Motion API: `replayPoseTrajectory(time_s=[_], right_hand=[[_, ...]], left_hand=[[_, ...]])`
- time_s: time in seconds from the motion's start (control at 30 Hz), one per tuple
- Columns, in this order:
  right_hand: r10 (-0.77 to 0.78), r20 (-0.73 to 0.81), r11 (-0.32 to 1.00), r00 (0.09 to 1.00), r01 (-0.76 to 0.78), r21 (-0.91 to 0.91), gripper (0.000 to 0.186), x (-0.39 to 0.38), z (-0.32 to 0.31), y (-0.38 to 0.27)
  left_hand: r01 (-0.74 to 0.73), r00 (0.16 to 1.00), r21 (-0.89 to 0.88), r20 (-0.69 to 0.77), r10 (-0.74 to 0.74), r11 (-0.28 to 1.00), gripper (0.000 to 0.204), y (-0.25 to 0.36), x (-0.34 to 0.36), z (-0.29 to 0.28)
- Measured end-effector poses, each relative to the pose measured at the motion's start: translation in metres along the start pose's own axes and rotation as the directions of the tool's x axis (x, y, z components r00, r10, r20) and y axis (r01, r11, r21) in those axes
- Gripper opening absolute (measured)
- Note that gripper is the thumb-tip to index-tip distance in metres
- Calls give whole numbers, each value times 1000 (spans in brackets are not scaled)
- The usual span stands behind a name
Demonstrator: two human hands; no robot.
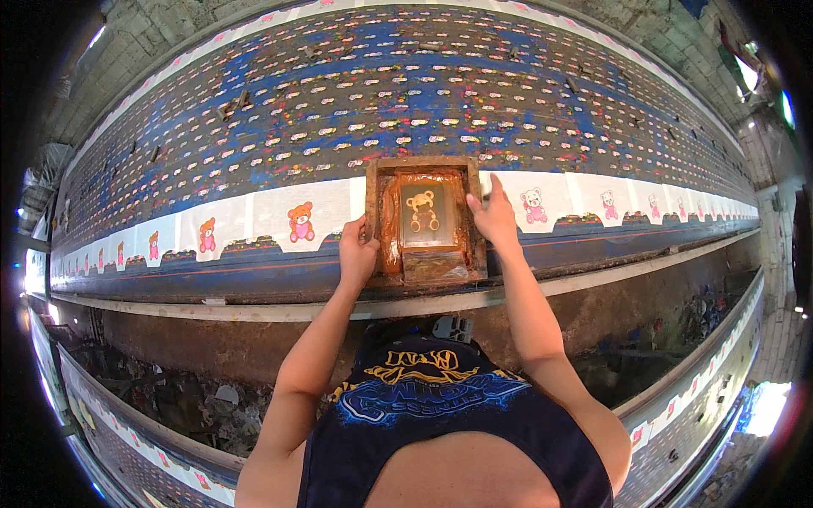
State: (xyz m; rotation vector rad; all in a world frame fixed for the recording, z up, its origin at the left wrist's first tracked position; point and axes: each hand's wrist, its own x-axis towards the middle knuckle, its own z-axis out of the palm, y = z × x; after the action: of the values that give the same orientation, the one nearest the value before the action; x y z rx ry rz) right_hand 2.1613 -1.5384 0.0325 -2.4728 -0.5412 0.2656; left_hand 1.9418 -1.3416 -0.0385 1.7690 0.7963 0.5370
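A wooden screen-printing frame (374,182) lies on the near edge of the long table, over a row of white cloth pieces. Its mesh carries a tan bear-shaped opening (420,210) inside a dark panel, bordered by brownish orange smears. My left hand (359,252) is closed on the frame's left side, thumb and fingers pressed to the wood. At the right side, my right hand (494,213) has its fingers stretched forward over the cloth, with the thumb apart from them and touching the frame's edge. What lies beneath the frame is hidden.
Cloth pieces left of the frame bear brown-and-pink bears (301,222); those on the right show paler pink bears (533,207). Rows of small printed patches cover the blue-grey table (279,102). A pale rail (279,311) edges its near side. Another printed table (152,461) stands behind me.
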Motion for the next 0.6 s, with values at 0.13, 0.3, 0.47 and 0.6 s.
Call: replayPoseTrajectory(time_s=[0.13, 0.3, 0.47, 0.6], right_hand=[[92, 65, 970, 994, -104, 219, 73, -31, 17, 44], [158, 131, 906, 979, -197, 375, 75, -68, 2, 47], [-207, -196, 978, 959, 196, -70, 92, -43, -2, 10], [-289, -121, 920, 950, 240, -310, 105, -7, 8, -59]], left_hand=[[33, 999, -16, 12, -33, 999, 51, 5, -2, -2], [32, 999, -13, -18, -32, 999, 52, -1, -4, -3], [42, 999, -34, -17, -43, 999, 51, -9, -1, -2], [14, 1000, -46, -10, -15, 999, 53, -12, 1, -2]])
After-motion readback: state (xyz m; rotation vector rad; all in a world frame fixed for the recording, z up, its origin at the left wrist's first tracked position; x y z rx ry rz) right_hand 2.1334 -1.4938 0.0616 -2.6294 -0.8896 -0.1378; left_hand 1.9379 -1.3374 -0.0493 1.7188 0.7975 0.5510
